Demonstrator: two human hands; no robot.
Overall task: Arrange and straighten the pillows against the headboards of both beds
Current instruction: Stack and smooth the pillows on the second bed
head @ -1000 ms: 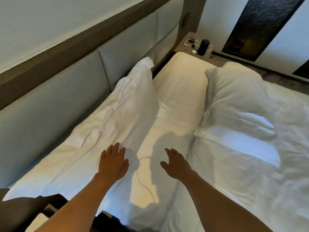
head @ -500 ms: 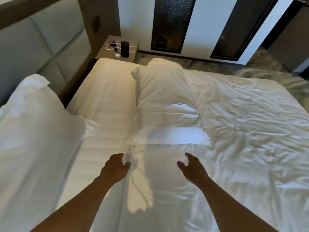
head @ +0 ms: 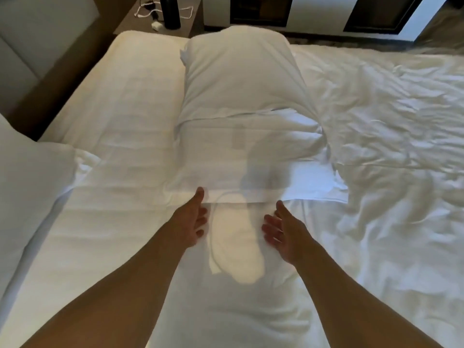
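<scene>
No readable text or labels, as far as visible.

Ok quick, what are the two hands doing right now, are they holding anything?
Left hand: open, holding nothing, thumb at the near edge of the pillow.
Right hand: open, palm turned inward, holding nothing, just short of the pillow.

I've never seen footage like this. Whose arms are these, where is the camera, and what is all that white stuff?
There is no machine here: a person wears a wide-angle camera on the head, looking down at their own bare arms. The left hand and right hand are open and hold nothing; they reach toward the near edge of a white pillow lying lengthwise on the bed. Another pillow shows at the left edge, near the padded headboard. Beyond, a nightstand carries a dark cylinder and a white cable.
</scene>
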